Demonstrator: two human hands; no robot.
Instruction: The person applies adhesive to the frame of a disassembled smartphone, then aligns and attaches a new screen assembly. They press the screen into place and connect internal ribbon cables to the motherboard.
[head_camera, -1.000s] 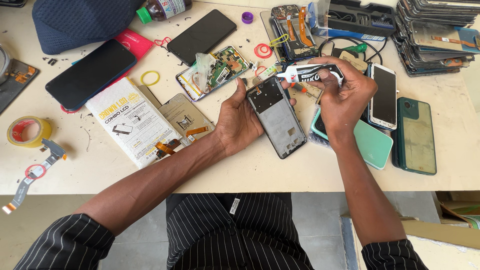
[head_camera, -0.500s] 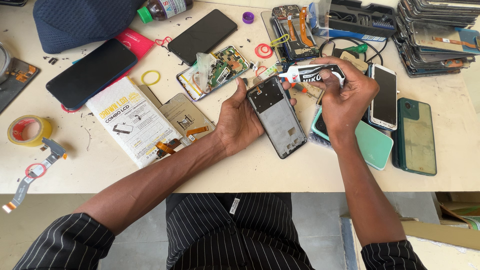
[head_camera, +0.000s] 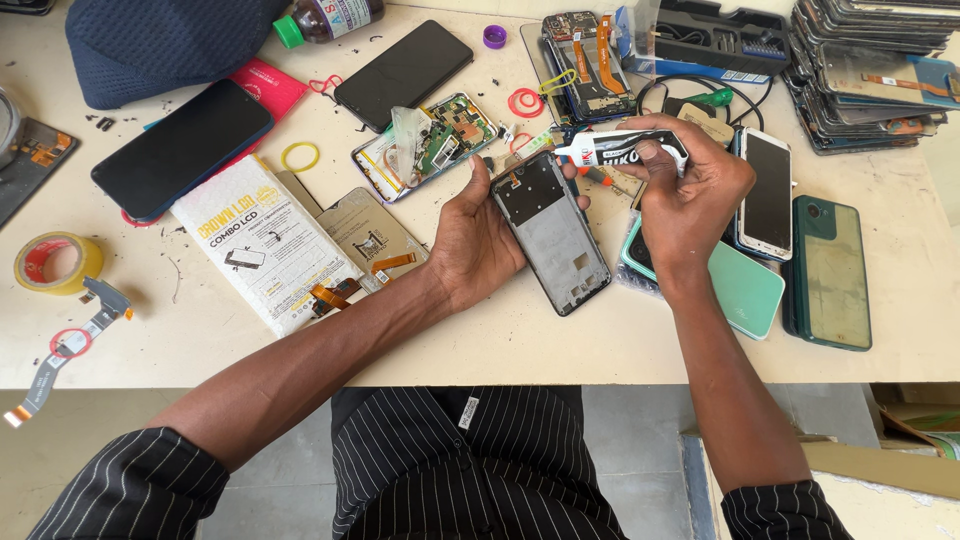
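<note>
Little had moved since half a second earlier: left hand (head_camera: 478, 245) cradled the phone frame (head_camera: 552, 230), long axis running near-right; right hand (head_camera: 690, 195) pinched the glue tube (head_camera: 620, 150), nozzle at its far-right corner.

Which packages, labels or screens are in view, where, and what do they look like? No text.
Glue tube: in right hand, white and black label.
Flat box: left of left hand, white, yellow print.
Bottle: top edge, green cap, pale label.
Dark-screened phone: far left, blue rim.
White phone: right, grey screen.
</note>
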